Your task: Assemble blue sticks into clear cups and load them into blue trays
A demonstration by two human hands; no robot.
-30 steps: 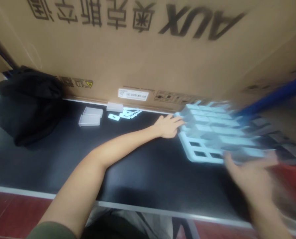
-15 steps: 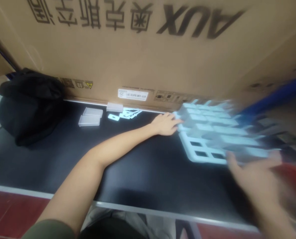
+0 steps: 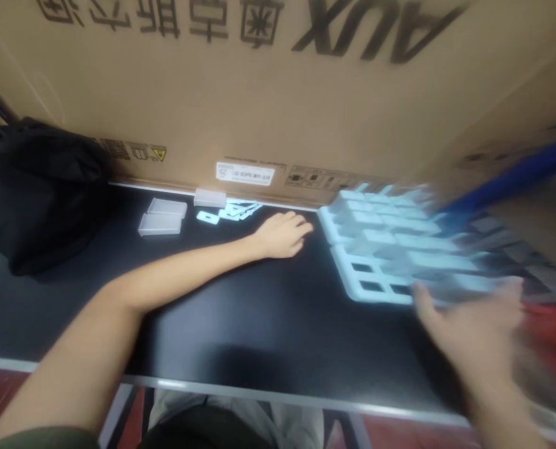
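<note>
**A:** How do we find the arms?

**B:** We see the left forearm laid across the black table (image 3: 259, 312) from 7 o'clock toward 2 o'clock. The left hand (image 3: 282, 236) rests palm down on the table top. The right hand (image 3: 469, 324) comes in from 5 o'clock, blurred, at the near rim of the pale gridded tray (image 3: 348, 280).

**A:** And the room around them?

**B:** The tray lies at 3 o'clock from the left hand, just beside its fingertips; we make out a thin dark gap between them. A large cardboard box (image 3: 278, 93) walls off the table's far edge at 12 o'clock. Small clear plastic pieces (image 3: 161, 218) sit at 9 o'clock from the left hand, and a black bag (image 3: 35, 187) lies beyond them. A blue bar (image 3: 507, 181) slants behind the tray. We see bare table between the forearm and the tray.

**A:** The fingers?

**B:** Those of the left hand are loosely stretched toward the tray and hold nothing. The right hand's thumb and fingers look spread against the tray's near edge, but through the blur we cannot tell whether they grip it.
</note>
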